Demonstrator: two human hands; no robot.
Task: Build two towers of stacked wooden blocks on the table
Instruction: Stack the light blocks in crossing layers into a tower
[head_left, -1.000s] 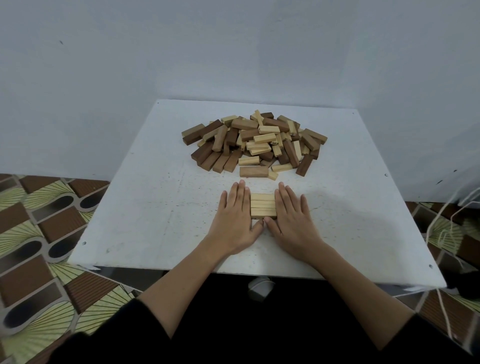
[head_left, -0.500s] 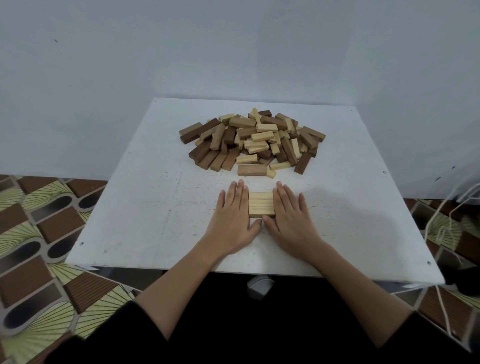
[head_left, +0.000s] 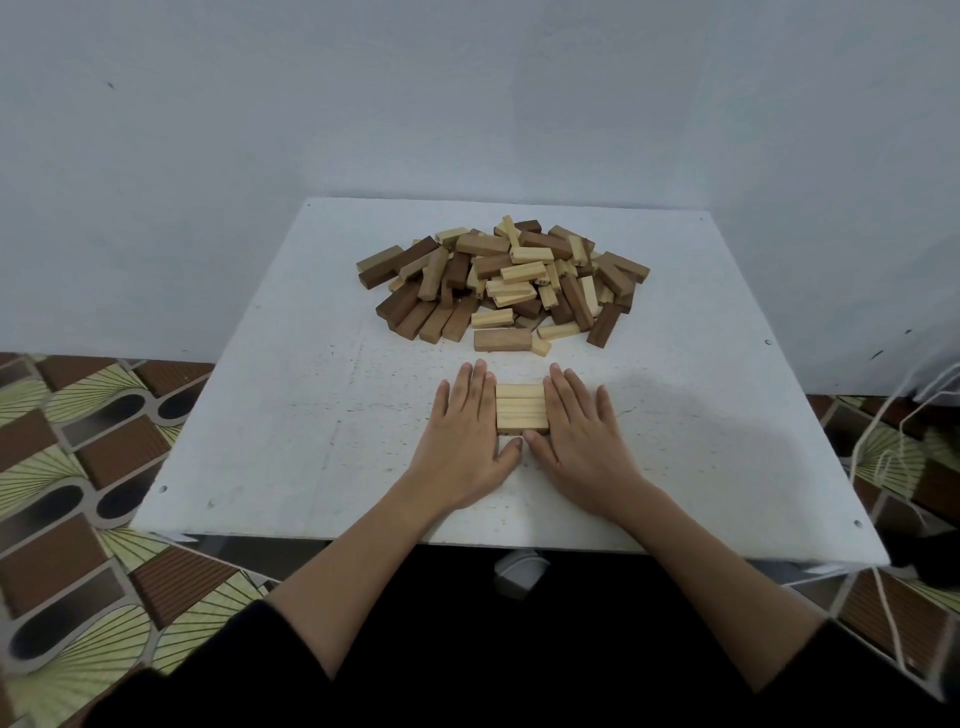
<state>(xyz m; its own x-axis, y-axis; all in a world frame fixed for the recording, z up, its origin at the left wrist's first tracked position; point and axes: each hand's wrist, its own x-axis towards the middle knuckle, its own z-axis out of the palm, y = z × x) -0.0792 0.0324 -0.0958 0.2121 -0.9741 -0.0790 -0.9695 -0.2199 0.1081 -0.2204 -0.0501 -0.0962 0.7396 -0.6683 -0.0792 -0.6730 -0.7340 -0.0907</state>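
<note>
Left hand (head_left: 462, 431), right hand (head_left: 582, 431) flat, open grip, pressing ends of light block row (head_left: 522, 413), near front bench (head_left: 291, 415) edge; block pile (head_left: 498, 283) behind.

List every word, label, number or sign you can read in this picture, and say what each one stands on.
None can be read.
A few pale blocks in the pile bear small dark marks on their ends; too small to read.
The row of blocks between the left hand and right hand: no text.
The table and wall: no text, only specks.
</note>
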